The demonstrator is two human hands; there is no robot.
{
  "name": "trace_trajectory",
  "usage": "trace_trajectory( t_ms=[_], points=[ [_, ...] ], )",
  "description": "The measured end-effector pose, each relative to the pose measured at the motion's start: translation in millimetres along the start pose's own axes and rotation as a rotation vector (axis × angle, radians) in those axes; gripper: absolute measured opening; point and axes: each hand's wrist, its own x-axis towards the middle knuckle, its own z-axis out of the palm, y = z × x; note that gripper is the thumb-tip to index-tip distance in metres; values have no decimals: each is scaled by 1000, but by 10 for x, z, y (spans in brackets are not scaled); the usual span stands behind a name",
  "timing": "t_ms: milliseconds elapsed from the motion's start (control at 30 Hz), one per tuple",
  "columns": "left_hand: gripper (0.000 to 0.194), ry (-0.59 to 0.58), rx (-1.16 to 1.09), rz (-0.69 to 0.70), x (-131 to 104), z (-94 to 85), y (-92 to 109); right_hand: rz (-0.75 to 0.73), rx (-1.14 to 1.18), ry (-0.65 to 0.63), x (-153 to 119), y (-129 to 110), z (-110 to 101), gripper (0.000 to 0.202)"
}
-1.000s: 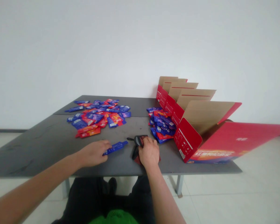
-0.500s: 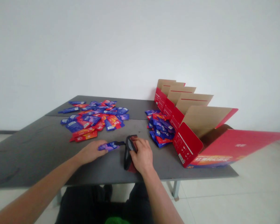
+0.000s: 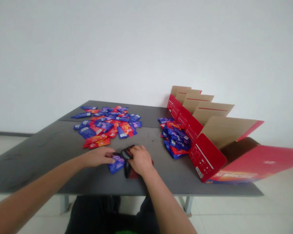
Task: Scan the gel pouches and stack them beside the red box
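My left hand point(image 3: 100, 157) is closed on a small purple packet point(image 3: 116, 165), its fingers at the packet's upper edge. The packet lies low over the table, tilted, and touches or nearly touches a black tool with a grey oval face point(image 3: 126, 155). My right hand point(image 3: 142, 160) is wrapped round the tool's upper part; the tool's exact kind I cannot make out. Beneath that hand shows a dark reddish piece point(image 3: 134, 174), partly hidden. Both hands are close together near the table's front edge.
A loose pile of purple and red packets point(image 3: 104, 125) spreads over the left of the grey table point(image 3: 63, 156). A smaller heap point(image 3: 175, 138) lies to the right, against a row of open red cartons point(image 3: 208, 159) along the right side. A white wall point(image 3: 136, 48) stands behind.
The packet in my left hand has turned from lying lengthwise to hanging down towards me. The black tool and my right hand have come left, nearer my left hand. The view has shifted slightly.
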Motion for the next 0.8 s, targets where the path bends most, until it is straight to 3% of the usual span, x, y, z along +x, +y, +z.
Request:
trace_trajectory(
  t_ms=[100,167,233,367,433,600,667,800],
  points=[
    [36,53,-108,-11,-91,93,-132,161,-18,23,-23,-132,-8,16],
    [35,170,-56,18,-178,203,-151,191,-12,82,-15,-226,16,17],
    [29,252,59,83,-270,311,-122,85,11,107,-4,-298,67,20],
    [21,366,165,150,-391,434,-16,-164,48,-1,18,-313,181,27],
    [23,390,174,144,-413,447,29,-115,11,6,62,-254,191,29],
    [26,426,204,155,-443,465,80,188,-155,45,232,-66,56,23],
    [26,431,215,162,-463,498,60,211,-147,64,215,-60,2,24],
    [32,451,244,189,-484,576,-34,-91,9,84,8,-215,35,29]
  ],
)
